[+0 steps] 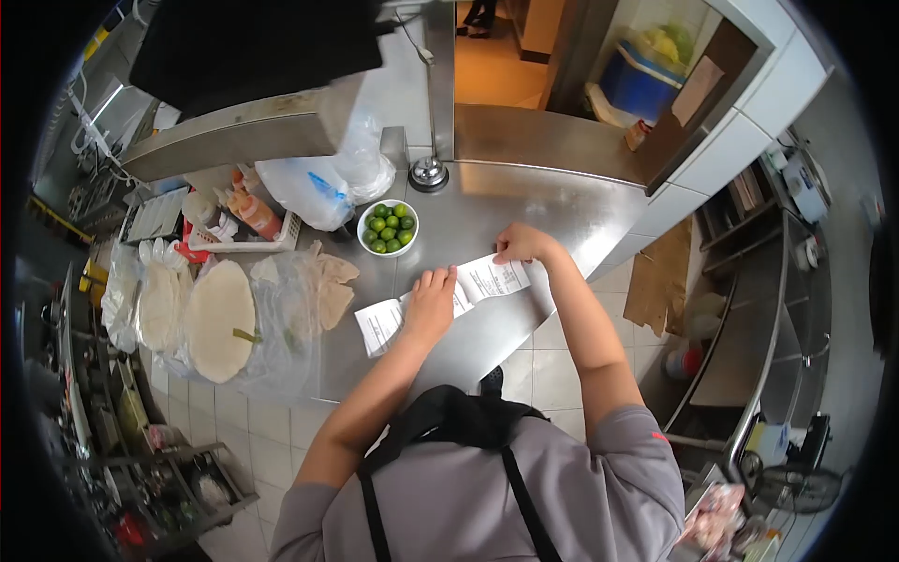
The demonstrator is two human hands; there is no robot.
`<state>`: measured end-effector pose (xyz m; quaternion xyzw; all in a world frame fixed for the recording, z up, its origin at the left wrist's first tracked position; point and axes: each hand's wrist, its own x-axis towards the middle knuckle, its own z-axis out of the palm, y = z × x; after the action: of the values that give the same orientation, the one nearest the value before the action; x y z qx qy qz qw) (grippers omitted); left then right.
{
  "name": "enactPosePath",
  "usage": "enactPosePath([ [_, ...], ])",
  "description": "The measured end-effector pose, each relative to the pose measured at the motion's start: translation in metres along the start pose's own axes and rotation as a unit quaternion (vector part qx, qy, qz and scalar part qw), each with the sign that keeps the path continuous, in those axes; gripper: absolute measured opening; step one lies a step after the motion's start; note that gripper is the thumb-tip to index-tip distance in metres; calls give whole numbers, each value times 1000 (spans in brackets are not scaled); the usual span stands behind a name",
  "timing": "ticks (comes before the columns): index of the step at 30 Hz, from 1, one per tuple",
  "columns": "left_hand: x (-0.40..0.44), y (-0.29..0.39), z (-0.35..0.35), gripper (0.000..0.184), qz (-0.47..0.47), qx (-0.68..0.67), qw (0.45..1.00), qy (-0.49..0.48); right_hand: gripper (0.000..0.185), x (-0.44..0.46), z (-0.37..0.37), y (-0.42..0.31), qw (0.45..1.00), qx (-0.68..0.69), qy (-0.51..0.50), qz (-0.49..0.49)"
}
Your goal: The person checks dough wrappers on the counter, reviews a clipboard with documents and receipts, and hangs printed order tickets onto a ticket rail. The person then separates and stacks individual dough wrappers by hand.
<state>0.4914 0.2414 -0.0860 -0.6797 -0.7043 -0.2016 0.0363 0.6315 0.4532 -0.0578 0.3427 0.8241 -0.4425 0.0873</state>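
A long printed receipt (pixel 498 279) lies across the steel counter, creased or made of joined slips; I cannot tell which. My left hand (pixel 429 307) rests flat over its middle, fingers stretched out and pressing on the paper, hiding part of the print. At the upper right end, my right hand (pixel 524 244) has its fingers closed on the receipt's edge. The lower left end of the paper sticks out past my left hand. Just beyond the receipt stands a white bowl (pixel 363 245) full of green limes (pixel 388 228).
Left on the counter are flat dough rounds (pixel 221 320) on plastic, a crumpled brown paper (pixel 333 286), and a white basket (pixel 290 229) with sauce bottles (pixel 255 214). A call bell (pixel 429 174) and plastic bags (pixel 309 192) stand at the back. A steel shelf (pixel 234 136) overhangs the left.
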Motion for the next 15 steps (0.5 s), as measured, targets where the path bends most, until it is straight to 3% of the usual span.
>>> enactPosePath([
  [7, 0, 18, -2, 44, -64, 13, 998, 14, 17, -14, -6, 30, 996, 6, 4, -91],
  [10, -1, 30, 1, 43, -89, 19, 995, 25, 7, -2, -61, 51, 971, 156, 169, -58],
  [12, -3, 38, 5, 44, -89, 5, 996, 25, 10, 36, -99, 56, 889, 327, 294, -130],
  [15, 0, 54, 11, 42, -73, -36, 996, -29, 9, 109, -133, 43, 834, 313, 441, -107],
])
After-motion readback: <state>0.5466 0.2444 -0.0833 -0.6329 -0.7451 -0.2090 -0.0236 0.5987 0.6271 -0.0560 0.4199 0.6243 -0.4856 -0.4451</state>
